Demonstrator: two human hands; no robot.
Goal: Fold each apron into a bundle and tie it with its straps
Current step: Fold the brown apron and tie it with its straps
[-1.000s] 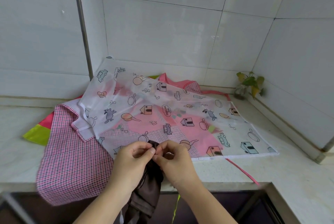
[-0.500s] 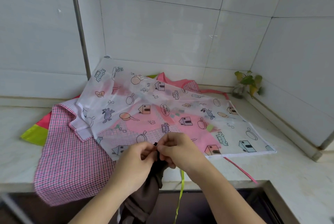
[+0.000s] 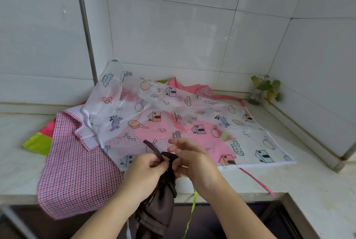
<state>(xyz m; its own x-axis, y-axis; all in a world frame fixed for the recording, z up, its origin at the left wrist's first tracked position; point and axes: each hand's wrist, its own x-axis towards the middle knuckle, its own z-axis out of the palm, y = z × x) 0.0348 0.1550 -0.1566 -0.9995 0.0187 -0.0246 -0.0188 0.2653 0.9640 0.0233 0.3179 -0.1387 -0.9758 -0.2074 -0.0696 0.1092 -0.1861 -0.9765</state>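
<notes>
Above the counter point(image 3: 250, 184) edge, both hands point(image 3: 173, 163) seemingly pinch the brown apron's strap point(image 3: 154, 150).

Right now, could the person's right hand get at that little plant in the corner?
Probably yes: the plant stands uncovered in the far right corner. But the right hand is busy with the brown strap.

A speech bubble reading "Happy and free" is showing on the translucent printed apron point(image 3: 173, 115) lying across the bench; the same wording appears to be repeating near its far-left edge, too small to confirm.
</notes>
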